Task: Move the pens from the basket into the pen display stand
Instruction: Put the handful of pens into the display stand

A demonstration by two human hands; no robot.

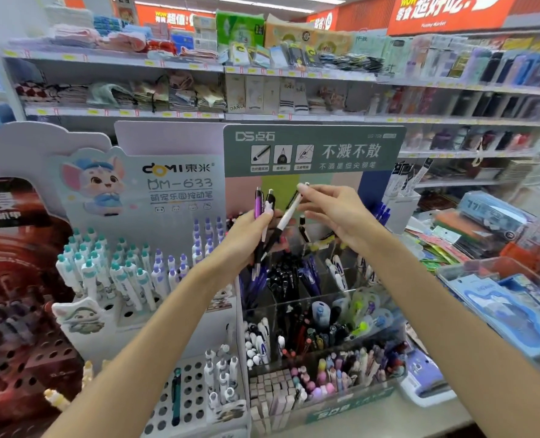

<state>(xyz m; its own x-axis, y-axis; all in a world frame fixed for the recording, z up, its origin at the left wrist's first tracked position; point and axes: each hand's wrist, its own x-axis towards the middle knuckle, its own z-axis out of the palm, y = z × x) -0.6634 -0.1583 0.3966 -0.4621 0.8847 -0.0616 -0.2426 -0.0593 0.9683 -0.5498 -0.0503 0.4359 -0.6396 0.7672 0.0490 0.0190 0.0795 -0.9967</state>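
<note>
1. Purple and black pens [264, 213] sit bunched in the left hand [249, 238], fingers curled round them, held over the pen display stand [312, 150] – prob. as a ready supply.
2. Right hand [331, 210] pinches the top of a white pen [289, 213] w/ fingertips, other fingers loose, apparently drawing it from the bunch.
3. Stand's clear compartments [294, 298] hold dark, blue & white pens; lower bins, pastel ones.
4. Basket: can't tell which it is.

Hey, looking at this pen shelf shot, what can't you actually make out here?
Head view only:
- Basket: not seen in the frame.
- Pens in the left hand: lower ends hidden by the palm, so the count is unclear.
- White pen pinched by the right hand: its top is covered by fingertips.
- Clear stand: pen labels too small.
- Right-side shelf goods: blurred.
</note>
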